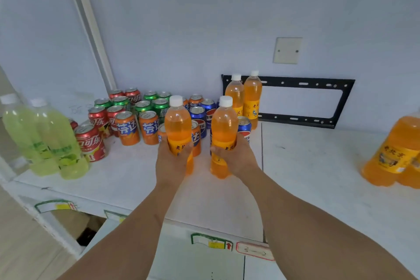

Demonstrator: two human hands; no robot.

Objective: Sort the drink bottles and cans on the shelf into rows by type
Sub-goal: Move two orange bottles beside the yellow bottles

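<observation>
- Above the white shelf (227, 193), the left hand (172, 161) has its fingers wrapped round an upright orange soda bottle (178, 125).
- The right hand (236, 157) grips a second orange bottle (223, 129) the same way, beside the first.
- Behind them stand red cans (91, 141), green cans (143, 107), orange cans (127, 128) and blue cans (198, 118).
- Two more orange bottles (244, 98) stand against the wall.
- Two lime-green bottles (45, 141) stand at far left.
</observation>
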